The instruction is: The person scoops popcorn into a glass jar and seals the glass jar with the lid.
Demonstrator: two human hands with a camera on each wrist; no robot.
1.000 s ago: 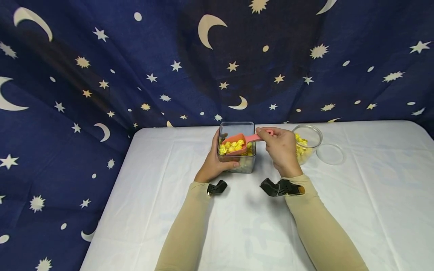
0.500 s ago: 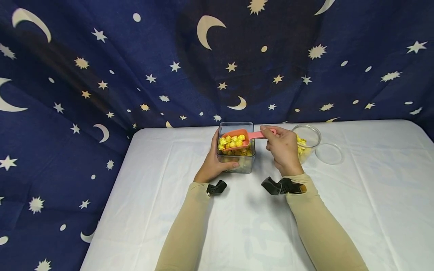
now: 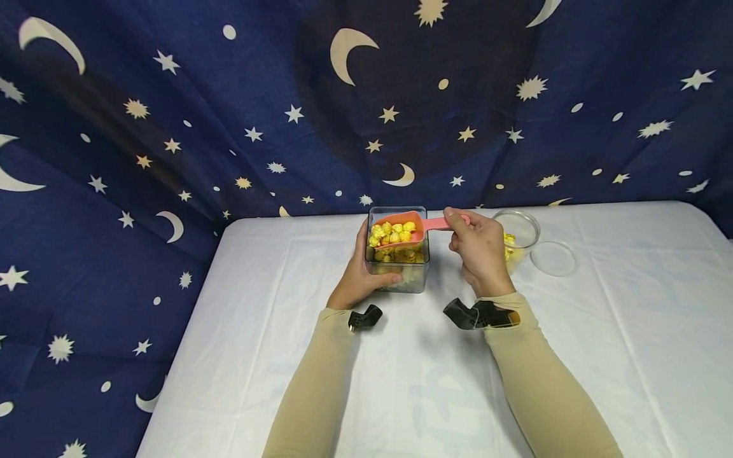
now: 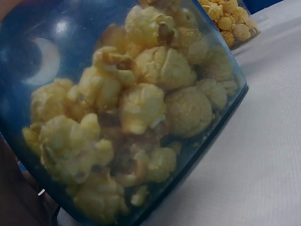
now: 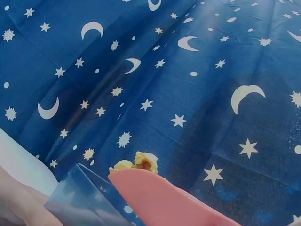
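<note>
Long tan sleeves (image 3: 321, 388) on both arms; black camera mounts (image 3: 480, 315) strapped at wrists; hands bare.

No words, labels, brands or numbers can be read on anything in these pictures

Clear glossy plastic container (image 3: 397, 270), matt pink plastic scoop (image 3: 401, 229), smooth white tablecloth (image 3: 229, 305)

White tablecloth (image 3: 601, 356), navy moon-and-star backdrop (image 3: 172, 95), clear round lid (image 3: 553, 259) lying flat on the cloth
</note>
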